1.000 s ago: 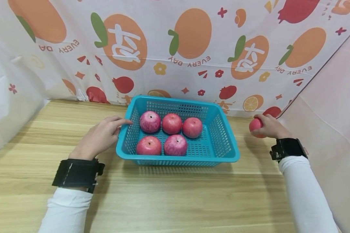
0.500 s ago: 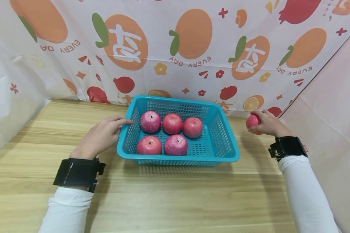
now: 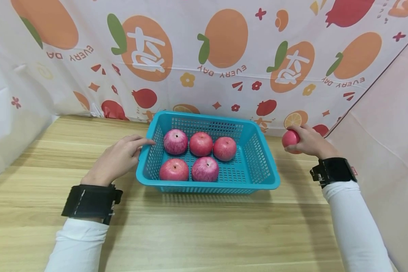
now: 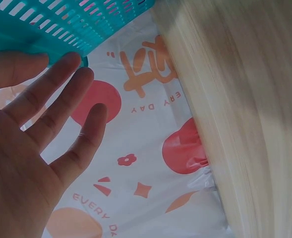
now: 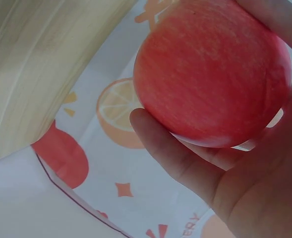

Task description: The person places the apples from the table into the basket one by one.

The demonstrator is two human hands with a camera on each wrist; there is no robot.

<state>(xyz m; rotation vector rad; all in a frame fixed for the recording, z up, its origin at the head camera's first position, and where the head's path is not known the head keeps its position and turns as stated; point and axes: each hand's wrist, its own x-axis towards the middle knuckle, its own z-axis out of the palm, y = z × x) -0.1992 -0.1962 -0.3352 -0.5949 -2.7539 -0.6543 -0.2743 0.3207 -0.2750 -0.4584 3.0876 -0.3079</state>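
In the head view a turquoise plastic basket (image 3: 207, 186) holds several red and pink apples (image 3: 205, 169) toward its left side. At its left rim is my left hand (image 3: 117, 158), with the index finger reaching over the edge. The left wrist view shows that hand's fingers (image 4: 71, 148) spread and loosely bent beside the basket wall (image 4: 101, 22). My right hand (image 3: 311, 141) grips a red apple (image 5: 212, 74) to the right of the basket, above the table. Fingers and thumb lie round the apple's sides in the right wrist view.
The wooden table (image 3: 204, 230) carries the basket near its back edge. A white curtain (image 3: 190, 87) printed with fruit hangs right behind it. Plain pale sheets close off the left side (image 3: 13, 124) and the right side (image 3: 387, 143).
My right hand has lifted the apple off the table and carried it a little left, toward the basket. The left hand and the basket have stayed in place.
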